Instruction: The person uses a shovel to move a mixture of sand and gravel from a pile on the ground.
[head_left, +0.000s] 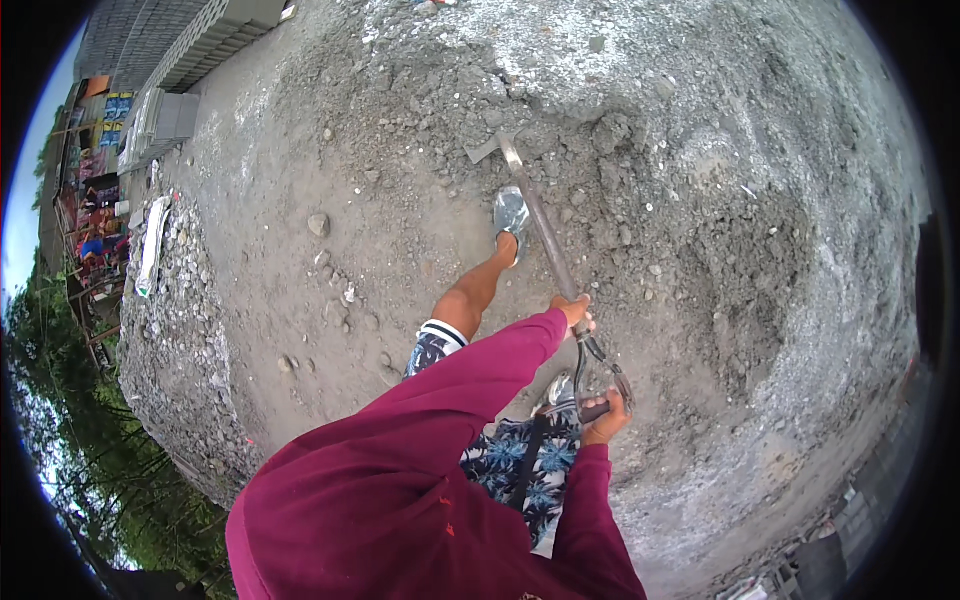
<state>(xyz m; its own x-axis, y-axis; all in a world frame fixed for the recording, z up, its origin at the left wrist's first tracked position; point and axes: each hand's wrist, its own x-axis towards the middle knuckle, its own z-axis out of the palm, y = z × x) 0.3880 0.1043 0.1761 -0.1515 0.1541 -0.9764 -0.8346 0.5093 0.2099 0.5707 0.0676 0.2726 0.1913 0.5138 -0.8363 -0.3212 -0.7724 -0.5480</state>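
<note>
A shovel (543, 222) with a long shaft slants from near my body toward the far ground. My left hand (574, 312) is wrapped round the lower shaft, just ahead of where it splits into the handle. Farther back, my right hand (606, 417) grips the crossbar of the D-shaped handle. The flat metal blade (484, 149) is at the edge of loose grey soil (600, 150), just beyond my forward shoe (511, 211); whether it touches the soil I cannot tell. Maroon sleeves cover both my arms.
Broken soil and gravel (745, 290) spread to the right. Single stones (319, 225) lie on the packed ground at left. Stacked grey blocks (165, 118) stand at the far left, with a gravel heap (180, 330) and a white sack-like strip (153, 246) nearer. Trees line the left rim.
</note>
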